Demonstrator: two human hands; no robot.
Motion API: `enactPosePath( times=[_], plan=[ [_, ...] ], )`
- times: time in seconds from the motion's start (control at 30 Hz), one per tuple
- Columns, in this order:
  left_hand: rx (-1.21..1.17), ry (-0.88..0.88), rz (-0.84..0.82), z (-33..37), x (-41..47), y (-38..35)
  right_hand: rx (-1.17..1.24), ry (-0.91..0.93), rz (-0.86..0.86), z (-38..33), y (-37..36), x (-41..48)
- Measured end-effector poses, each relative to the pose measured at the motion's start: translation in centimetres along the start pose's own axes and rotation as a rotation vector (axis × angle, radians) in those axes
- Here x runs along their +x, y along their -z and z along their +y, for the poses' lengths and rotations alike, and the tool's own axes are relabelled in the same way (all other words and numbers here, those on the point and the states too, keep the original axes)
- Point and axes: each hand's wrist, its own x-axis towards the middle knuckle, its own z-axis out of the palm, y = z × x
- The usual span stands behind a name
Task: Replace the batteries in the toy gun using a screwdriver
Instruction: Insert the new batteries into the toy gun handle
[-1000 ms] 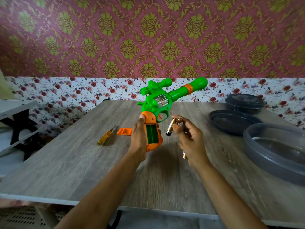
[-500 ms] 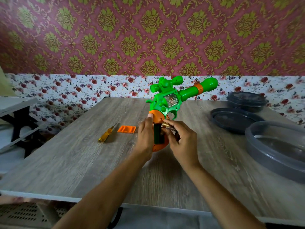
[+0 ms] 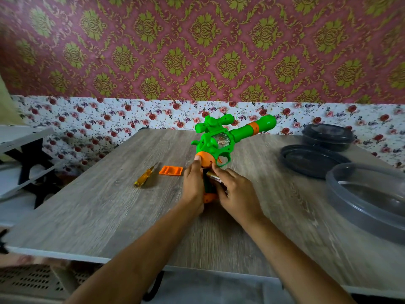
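A green and orange toy gun point(image 3: 221, 141) stands above the table with its barrel pointing up and right. My left hand point(image 3: 194, 185) grips its orange handle from the left. My right hand point(image 3: 235, 194) holds a gold and black battery point(image 3: 213, 177) by its end, pressed at the open battery slot in the handle. The orange battery cover point(image 3: 171, 170) lies on the table to the left of the gun. Beside the cover lies a yellow-handled screwdriver point(image 3: 145, 178). My hands hide the lower part of the handle.
The wooden table point(image 3: 109, 211) has its near edge just below my forearms. On the right stand a dark lidded bowl point(image 3: 327, 137), a dark lid point(image 3: 311, 160) and a large grey round container point(image 3: 370, 198). A white shelf point(image 3: 19, 139) stands off the table's left.
My right hand has brought the battery from beside the gun to the open slot in the handle. The gun has shifted slightly right and down.
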Motion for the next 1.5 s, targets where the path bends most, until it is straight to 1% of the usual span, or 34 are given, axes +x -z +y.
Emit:
enactPosePath(
  times=[0.2, 0.3, 0.6, 0.83, 0.97, 1.1, 1.2, 1.33, 1.43, 1.5],
  plan=[
    [0.023, 0.039, 0.004, -0.4, 0.3, 0.2, -0.099, 0.059, -0.081, -0.1, 0.4, 0.1],
    [0.000, 0.067, 0.003, -0.5, 0.4, 0.4, -0.086, 0.052, -0.113, 0.0, 0.3, 0.1],
    [-0.021, 0.102, -0.001, -0.6, 1.0, 0.5, -0.012, 0.048, -0.137, 0.3, -0.2, 0.0],
    [-0.010, 0.110, 0.009, -0.5, 1.1, 0.5, 0.043, 0.021, -0.121, 0.8, 0.1, -0.2],
    [0.009, 0.086, 0.016, -0.6, 1.6, 0.7, -0.024, 0.046, -0.133, 0.7, 0.0, -0.4],
    [-0.034, 0.067, -0.002, -0.5, 2.1, 0.8, -0.043, 0.022, -0.066, 0.1, -0.1, -0.1],
    [-0.049, 0.066, -0.026, -0.8, 2.6, 0.8, -0.115, 0.037, -0.073, -0.1, 0.0, 0.0],
    [-0.011, 0.069, -0.045, -0.9, 2.7, 0.7, -0.031, 0.039, -0.112, 0.3, 0.1, -0.1],
    [0.005, 0.068, -0.034, -1.0, 2.5, 0.6, 0.012, 0.032, -0.071, 0.3, 0.2, 0.1],
    [0.012, 0.070, -0.035, -1.1, 2.4, 0.5, -0.012, 0.044, -0.040, 0.1, 0.1, 0.2]
  ],
)
